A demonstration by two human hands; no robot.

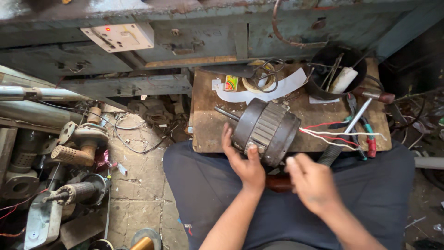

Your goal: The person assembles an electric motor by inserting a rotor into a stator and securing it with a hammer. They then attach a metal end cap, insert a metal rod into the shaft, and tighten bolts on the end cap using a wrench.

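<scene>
A round grey electric motor (268, 129) with a ribbed middle band and a short shaft lies on its side on a small wooden board (206, 125) in front of my knees. My left hand (243, 159) rests against the motor's near left rim, thumb on its edge, fingers spread. My right hand (312, 180) hovers just right of the motor, blurred, near a dark wooden handle (277, 183) on my lap; whether it grips anything is unclear. Red and white wires (337, 135) trail from the motor to the right.
On the board lie scissors (263, 74), a tape roll, white paper strips, a black tub of tools (335, 69), pliers and a hammer (358, 118). Old motor parts and pipes (74, 153) crowd the floor at left. A wall switch box (118, 37) hangs on the bench above.
</scene>
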